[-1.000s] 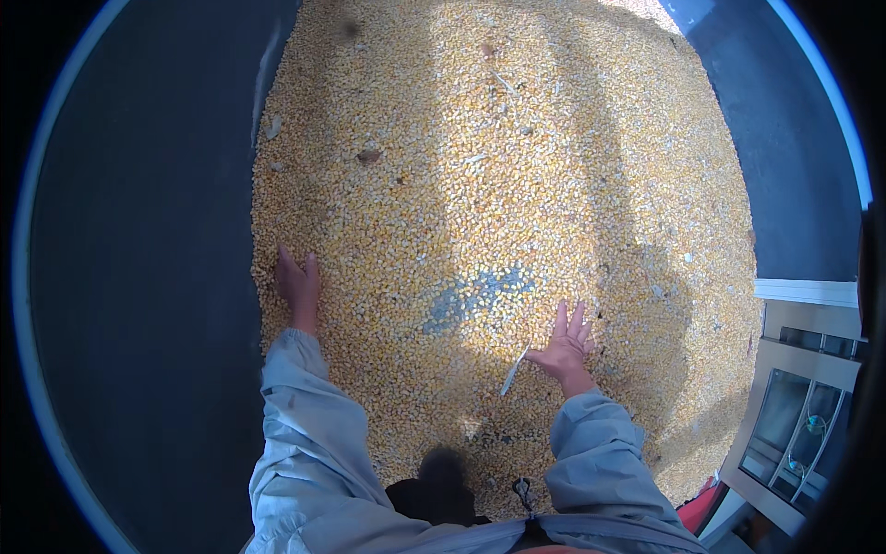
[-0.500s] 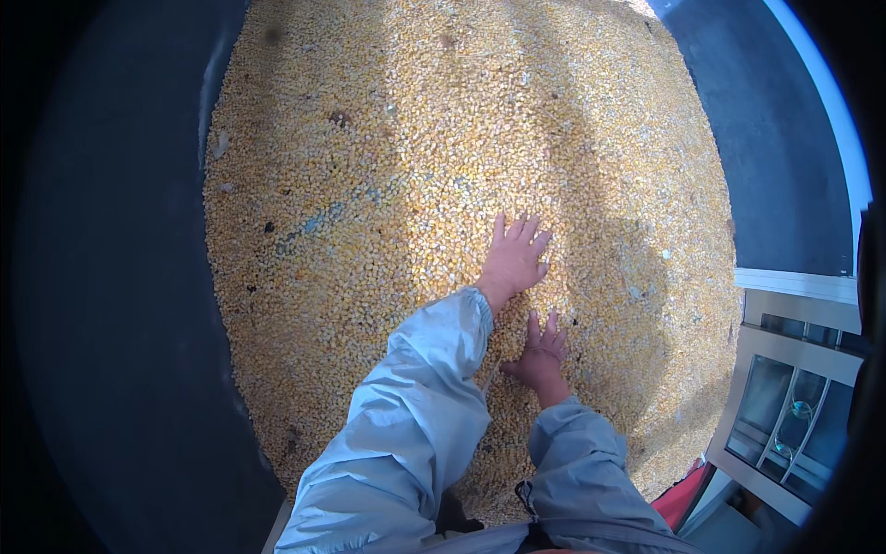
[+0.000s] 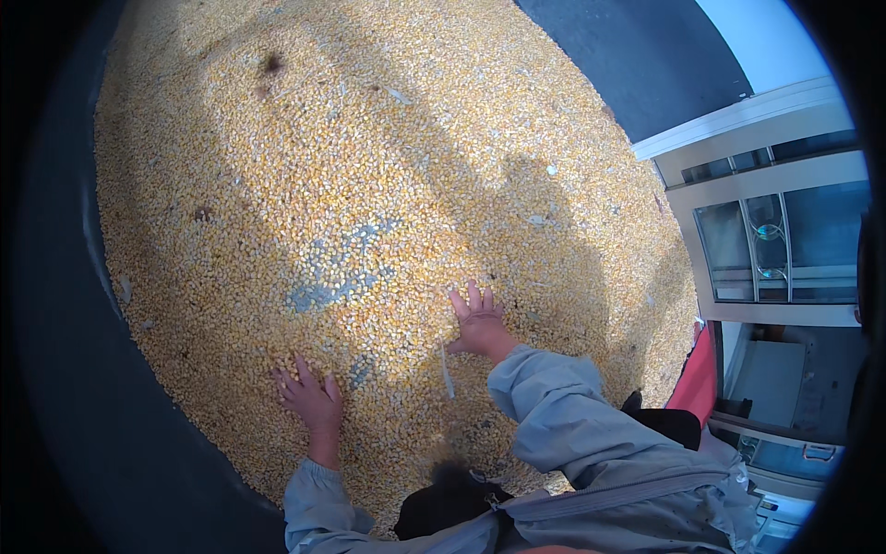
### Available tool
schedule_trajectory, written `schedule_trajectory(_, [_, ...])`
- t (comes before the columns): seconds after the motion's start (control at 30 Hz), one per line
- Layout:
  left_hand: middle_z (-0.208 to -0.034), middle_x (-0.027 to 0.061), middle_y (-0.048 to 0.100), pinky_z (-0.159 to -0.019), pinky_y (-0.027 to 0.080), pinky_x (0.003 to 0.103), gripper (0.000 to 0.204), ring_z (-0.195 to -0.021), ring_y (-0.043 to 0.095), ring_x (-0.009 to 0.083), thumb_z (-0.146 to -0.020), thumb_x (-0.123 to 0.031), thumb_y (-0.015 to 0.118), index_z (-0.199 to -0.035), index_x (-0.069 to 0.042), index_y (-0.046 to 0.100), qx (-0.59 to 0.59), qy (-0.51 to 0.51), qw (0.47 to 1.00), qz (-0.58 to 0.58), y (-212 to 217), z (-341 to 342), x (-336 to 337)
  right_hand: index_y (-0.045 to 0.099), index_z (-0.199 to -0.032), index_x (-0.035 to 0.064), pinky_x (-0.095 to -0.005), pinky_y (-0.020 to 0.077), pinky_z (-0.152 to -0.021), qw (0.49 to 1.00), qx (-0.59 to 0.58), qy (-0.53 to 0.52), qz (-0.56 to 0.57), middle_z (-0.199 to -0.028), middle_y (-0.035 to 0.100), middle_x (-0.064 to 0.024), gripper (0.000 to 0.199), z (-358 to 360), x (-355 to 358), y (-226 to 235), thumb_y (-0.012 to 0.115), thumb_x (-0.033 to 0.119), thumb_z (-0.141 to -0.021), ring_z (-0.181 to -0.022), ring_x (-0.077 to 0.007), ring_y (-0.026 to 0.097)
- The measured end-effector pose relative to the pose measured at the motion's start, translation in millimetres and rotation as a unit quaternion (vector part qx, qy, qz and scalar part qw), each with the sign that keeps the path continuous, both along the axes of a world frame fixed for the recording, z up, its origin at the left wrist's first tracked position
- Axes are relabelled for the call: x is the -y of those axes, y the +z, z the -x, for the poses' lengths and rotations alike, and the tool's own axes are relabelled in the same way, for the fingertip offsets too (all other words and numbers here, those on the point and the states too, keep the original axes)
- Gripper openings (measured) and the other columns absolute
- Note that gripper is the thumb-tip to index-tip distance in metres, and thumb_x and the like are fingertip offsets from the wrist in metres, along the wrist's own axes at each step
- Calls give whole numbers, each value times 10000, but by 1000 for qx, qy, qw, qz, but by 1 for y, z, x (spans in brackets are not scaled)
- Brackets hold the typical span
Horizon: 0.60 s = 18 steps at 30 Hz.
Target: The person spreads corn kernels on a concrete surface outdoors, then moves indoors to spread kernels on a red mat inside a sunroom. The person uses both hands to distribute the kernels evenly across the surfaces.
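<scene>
A broad layer of yellow corn kernels (image 3: 388,175) spreads out below me. On its near left part rests my left hand (image 3: 312,399), palm down, its fingers apart and touching the kernels. My right hand (image 3: 480,325) lies farther right and a bit farther away, also flat with fingers spread on the corn. Neither hand grips anything. Between and beyond the hands, a thin patch of corn lets a bluish-grey surface (image 3: 314,294) show through. A pale strip of husk or debris (image 3: 447,374) lies just below my right hand.
Dark ground (image 3: 55,323) borders the corn on the left, and another dark strip (image 3: 637,55) at the upper right. A door with glass panes (image 3: 780,245) stands at the right, with a red piece (image 3: 694,383) near its foot. My dark shoe (image 3: 438,508) is close below.
My hands have moved apart: the left has come back toward me and leftward, the right lies a little left and farther forward. The view has turned, and the bare patch looks larger.
</scene>
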<state>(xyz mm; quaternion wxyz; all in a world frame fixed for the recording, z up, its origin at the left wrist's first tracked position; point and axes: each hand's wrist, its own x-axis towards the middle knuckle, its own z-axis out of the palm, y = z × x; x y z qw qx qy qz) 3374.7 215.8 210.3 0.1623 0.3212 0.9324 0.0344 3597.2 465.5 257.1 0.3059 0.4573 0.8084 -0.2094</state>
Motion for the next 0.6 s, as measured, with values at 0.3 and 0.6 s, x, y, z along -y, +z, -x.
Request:
schedule_trajectory(0.3, [-1391, 150, 354, -1026, 128, 644, 415, -1318, 248, 377, -769, -339, 573, -1134, -144, 602, -3, -127, 981, -143, -2, -59, -42, 90, -1466, 241, -679, 218, -982, 999, -3, -49, -6, -1504, 84, -183, 1085, -90, 34, 9, 717, 582, -650, -1322, -468, 194])
schedule_trajectory(0.6, [-1420, 213, 283, -1041, 126, 636, 530, -1298, 227, 454, -726, -279, 609, -1216, -98, 518, 10, -105, 992, -74, -7, -73, -53, 574, -1180, 98, -411, 471, -843, 970, 16, 36, 239, -1135, 593, -175, 551, -97, -107, -26, 673, 402, -731, -988, -309, 589])
